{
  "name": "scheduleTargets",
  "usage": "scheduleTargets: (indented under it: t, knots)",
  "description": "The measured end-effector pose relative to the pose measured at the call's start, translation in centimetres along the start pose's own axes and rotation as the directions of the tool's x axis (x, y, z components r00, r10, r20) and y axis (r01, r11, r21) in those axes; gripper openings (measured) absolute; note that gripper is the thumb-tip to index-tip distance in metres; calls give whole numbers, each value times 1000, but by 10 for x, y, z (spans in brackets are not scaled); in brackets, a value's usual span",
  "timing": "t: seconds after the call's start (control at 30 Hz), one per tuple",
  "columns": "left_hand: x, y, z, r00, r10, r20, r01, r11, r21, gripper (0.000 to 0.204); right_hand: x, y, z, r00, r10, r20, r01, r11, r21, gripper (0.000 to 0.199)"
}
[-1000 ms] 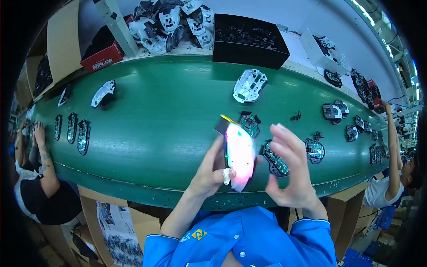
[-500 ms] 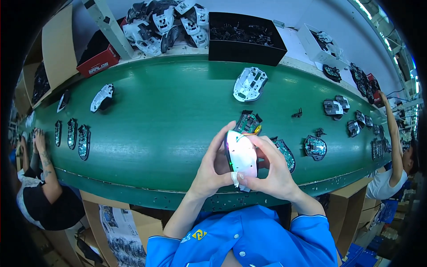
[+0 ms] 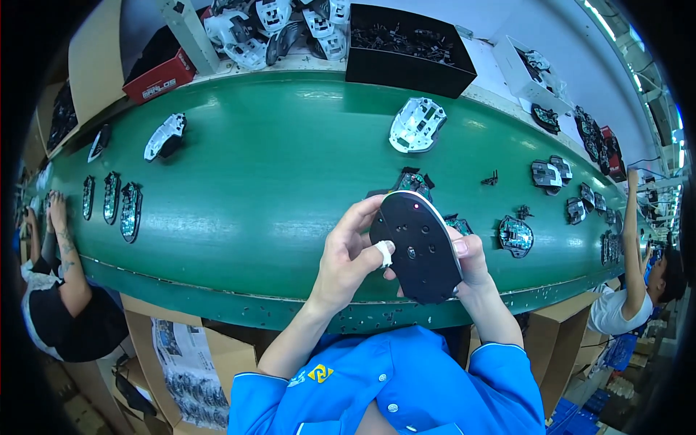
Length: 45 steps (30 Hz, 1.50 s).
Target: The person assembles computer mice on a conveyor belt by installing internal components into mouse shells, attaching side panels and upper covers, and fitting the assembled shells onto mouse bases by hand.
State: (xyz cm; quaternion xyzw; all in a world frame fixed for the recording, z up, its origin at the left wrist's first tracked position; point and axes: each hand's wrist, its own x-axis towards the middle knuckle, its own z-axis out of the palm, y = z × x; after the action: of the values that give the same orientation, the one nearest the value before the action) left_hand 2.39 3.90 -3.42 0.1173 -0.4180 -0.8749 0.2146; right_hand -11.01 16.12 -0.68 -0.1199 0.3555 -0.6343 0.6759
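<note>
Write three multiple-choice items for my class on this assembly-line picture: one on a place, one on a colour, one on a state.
1. Where does the white mouse shell lie?
A. On the green belt, beyond the hands
B. Inside the black bin
C. In the left hand

2. What colour is the face of the held mouse that is turned to the camera?
A. White
B. Black
C. Green

3. How is the held mouse supported?
A. Flat on the belt, untouched
B. By the right hand alone
C. Between both hands, above the belt

Answers
1. A: the shell rests on the green belt, short of the black bin.
2. B: the face is black, with a small red dot near its far end.
3. C: the left hand grips one side and the right hand the other.
</note>
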Motion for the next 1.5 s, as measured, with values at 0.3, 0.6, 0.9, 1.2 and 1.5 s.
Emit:
scheduleTargets:
  t: [0.3, 0.6, 0.9, 1.2, 1.5]
  knots:
    - [1, 11, 1, 987, -142, -75, 143, 990, 2, 46, 6, 4, 3, 998, -2, -65, 1, 1000, -21, 91]
    - [-1, 14, 5, 994, -60, -86, 80, 964, 254, 55, 5, 5, 3, 994, 41, -105, -48, 997, -65, 91]
    - [1, 16, 5, 995, -8, -99, 30, 975, 220, 68, 14, 13, 17, 972, -94, -213, 40, 969, -243, 90]
    - [0, 40, -7, 998, 56, 5, -41, 662, 748, 58, 13, 11, 18, 986, -10, -165, -33, 967, -254, 86]
    - [-3, 35, -21, 976, 215, 27, -143, 545, 826, 41, 13, 6, 33, 992, 21, -128, -60, 950, -307, 83]
